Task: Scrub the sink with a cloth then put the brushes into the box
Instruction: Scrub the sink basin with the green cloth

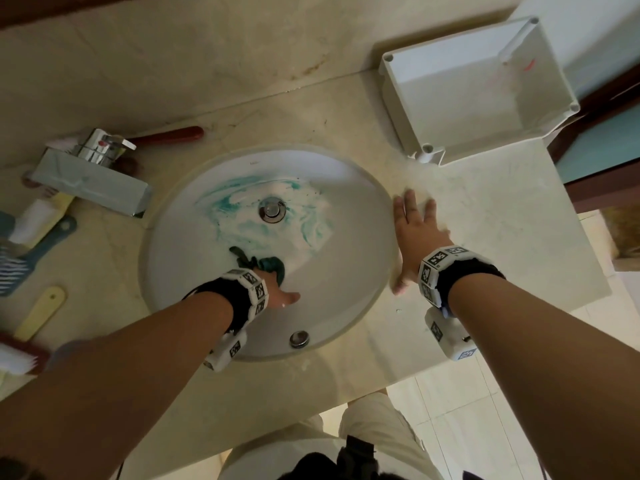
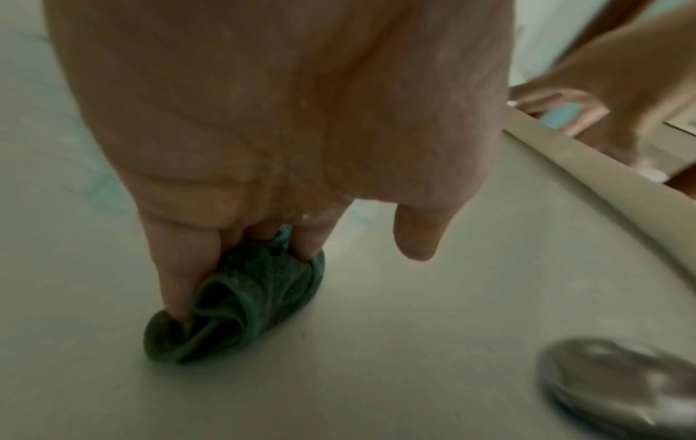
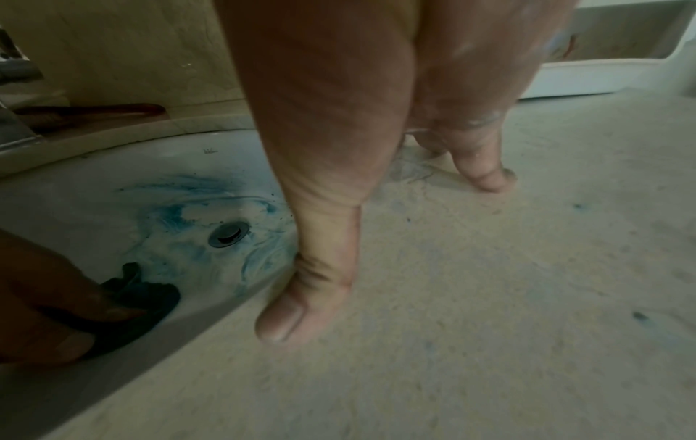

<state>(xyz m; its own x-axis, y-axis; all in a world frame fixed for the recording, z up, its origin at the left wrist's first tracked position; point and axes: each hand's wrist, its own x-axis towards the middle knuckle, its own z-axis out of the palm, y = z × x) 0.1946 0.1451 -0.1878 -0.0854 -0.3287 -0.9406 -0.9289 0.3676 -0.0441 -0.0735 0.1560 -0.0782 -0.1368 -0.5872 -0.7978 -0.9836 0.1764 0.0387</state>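
Observation:
A dark green cloth point(image 1: 266, 263) lies bunched on the near wall of the white round sink point(image 1: 346, 271). My left hand point(image 1: 277, 287) presses it down with straight fingers point(image 2: 180, 268), the thumb held apart from the cloth point(image 2: 241, 312). Teal smears ring the drain point(image 1: 272, 209). My right hand point(image 1: 412, 237) rests flat and open on the counter just right of the sink rim. Several brushes lie left of the sink: a red-handled one point(image 1: 166, 135) behind the faucet, a white-bristled yellow one point(image 1: 38, 216), a yellow handle point(image 1: 41, 317). The empty white box point(image 1: 485, 88) stands at the back right.
A chrome faucet point(image 1: 93, 174) juts over the sink's left side. A blue comb-like brush point(image 1: 20, 261) and a red brush with white bristles point(image 1: 17, 355) lie at the far left. The overflow cap point(image 1: 299, 338) sits on the near wall. The counter's edge point(image 1: 554, 313) drops off right of my wrist.

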